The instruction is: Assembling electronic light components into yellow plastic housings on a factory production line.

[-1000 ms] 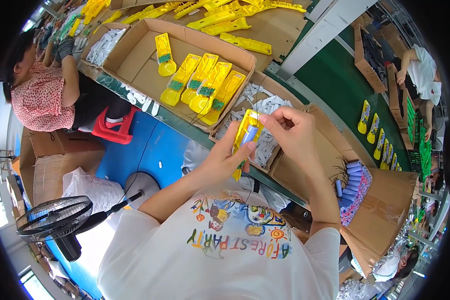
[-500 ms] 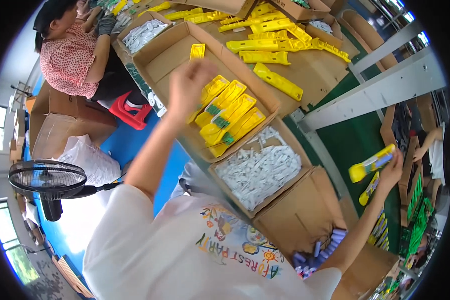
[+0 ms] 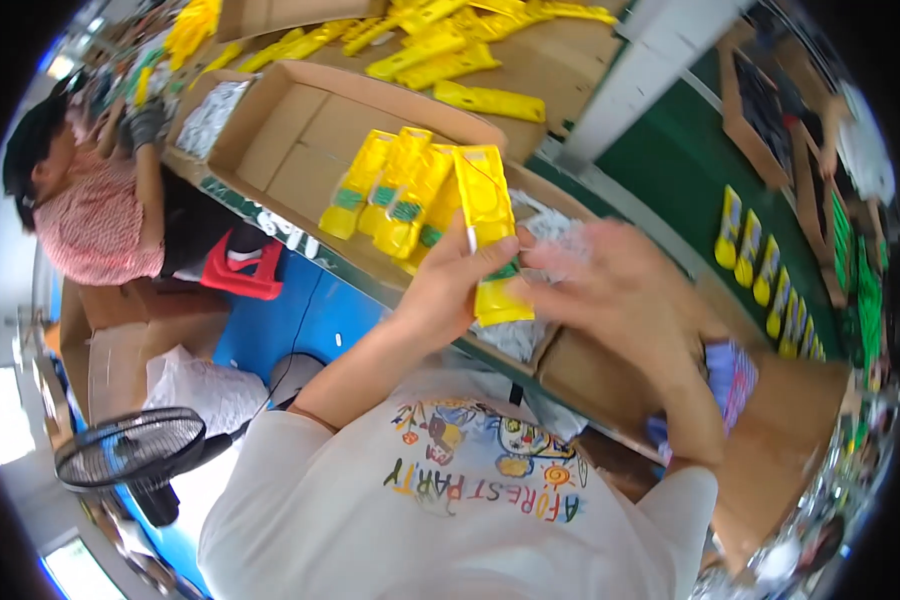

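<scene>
My left hand (image 3: 432, 290) grips a yellow plastic casing half (image 3: 485, 185), tilted nearly upright, with its thumb across the front. A bit of green circuit board shows inside the casing near the thumb. Close on the right, my right hand (image 3: 635, 290) is blurred by motion, with its fingers at the casing's lower right side; whether they hold anything is not clear. Behind the held piece, several similar yellow casings with green boards (image 3: 402, 195) lie side by side in a long cardboard box (image 3: 270, 165).
Small white parts (image 3: 515, 340) fill a box under my hands. Purple cylinders (image 3: 730, 380) sit in a carton at right. Filled yellow casings (image 3: 767, 270) line the green surface. Loose yellow shells (image 3: 490, 100) lie beyond. A co-worker (image 3: 95, 215) sits left, near a fan (image 3: 130, 450).
My left hand has come back from the long box and now holds a casing. My right hand has left the casing at the far right and moved in beside my left. The view has shifted.
</scene>
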A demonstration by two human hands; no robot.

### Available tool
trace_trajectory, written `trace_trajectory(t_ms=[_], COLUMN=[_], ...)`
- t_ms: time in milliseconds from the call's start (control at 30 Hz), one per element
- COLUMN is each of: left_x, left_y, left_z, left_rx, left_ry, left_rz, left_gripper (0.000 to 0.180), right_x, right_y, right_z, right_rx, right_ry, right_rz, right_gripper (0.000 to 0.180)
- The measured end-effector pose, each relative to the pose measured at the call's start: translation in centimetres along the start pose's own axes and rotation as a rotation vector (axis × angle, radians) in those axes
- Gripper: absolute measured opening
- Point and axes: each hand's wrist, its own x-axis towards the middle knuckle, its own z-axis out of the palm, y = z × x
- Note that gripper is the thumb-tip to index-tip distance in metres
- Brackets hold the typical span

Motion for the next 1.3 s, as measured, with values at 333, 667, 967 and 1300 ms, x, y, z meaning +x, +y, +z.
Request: trace_trajectory(t_ms=[333, 667, 967, 1300], left_x=[-3.1, -3.9, -4.9, -4.6], left_y=[-4.5, -4.9, -7.9, -7.4], left_z=[0.8, 1.6, 2.8, 2.1], left_rx=[0.028, 0.175, 0.262, 0.516], left_ry=[-0.316, -0.375, -0.545, -0.489], left_rz=[-0.072, -0.119, -0.241, -0.033], left_gripper=[0.044, 0.040, 0.045, 0.050], right_x=[-2.8, -17.4, -12.1, -8.0], right_y=[-7.1, -3.4, -6.8, -8.5], right_z=[1.5, -2.1, -2.1, 0.3], right_rx=[1.195, -0.274, 0.405, 0.939], right_ry=[0.179, -0.568, 0.872, 0.032], right_rz=[1.096, 1.324, 1.058, 1.175], right_gripper=[0.006, 0.021, 0.014, 0.024])
